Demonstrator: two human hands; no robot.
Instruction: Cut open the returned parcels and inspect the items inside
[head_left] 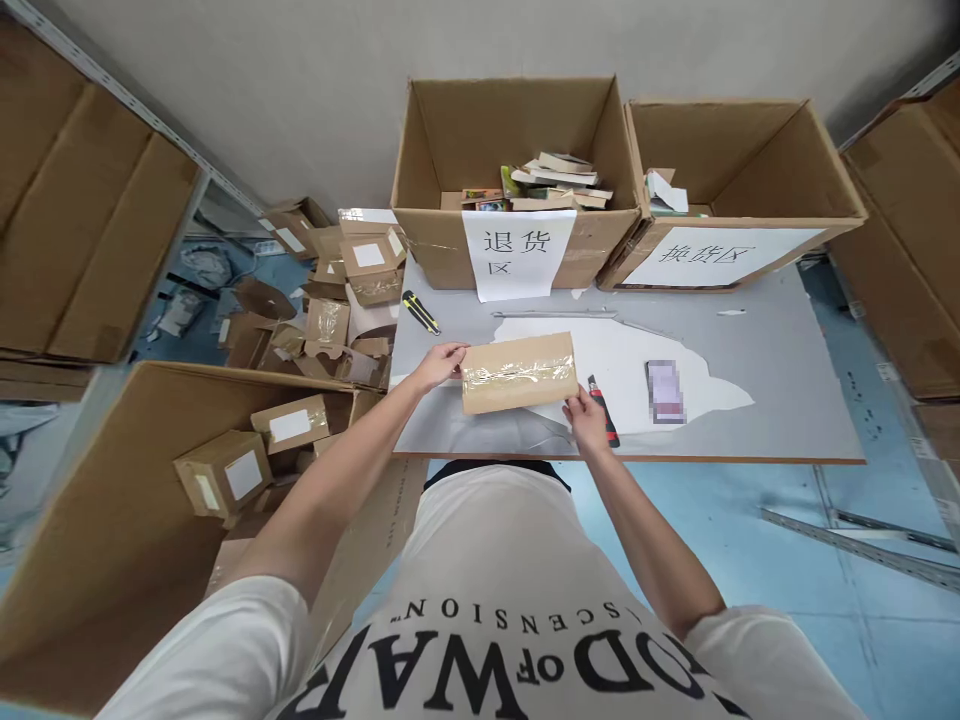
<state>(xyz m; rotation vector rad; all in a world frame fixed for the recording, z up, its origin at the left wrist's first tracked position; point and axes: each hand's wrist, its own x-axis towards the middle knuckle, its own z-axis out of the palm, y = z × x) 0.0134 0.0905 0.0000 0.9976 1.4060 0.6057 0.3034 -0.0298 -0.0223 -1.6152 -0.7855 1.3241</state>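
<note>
A small brown cardboard box [519, 372], with clear tape along its upper face, is held level over the front part of the grey table. My left hand [441, 366] grips its left end, and my right hand [586, 418] is closed at its lower right corner. Close beside my right hand lies a red and black utility knife [604, 410]. A yellow and black utility knife [421, 312] rests farther back on the left of the table. Beneath the box a torn white sheet [630, 345] covers part of the tabletop.
At the table's back stand two large cartons: the left carton [435, 245] holds books, the right carton [847, 205] some papers. A phone [665, 392] lies on the white sheet. Left of the table are a big carton [82, 560] with small boxes inside and a heap of boxes [328, 325].
</note>
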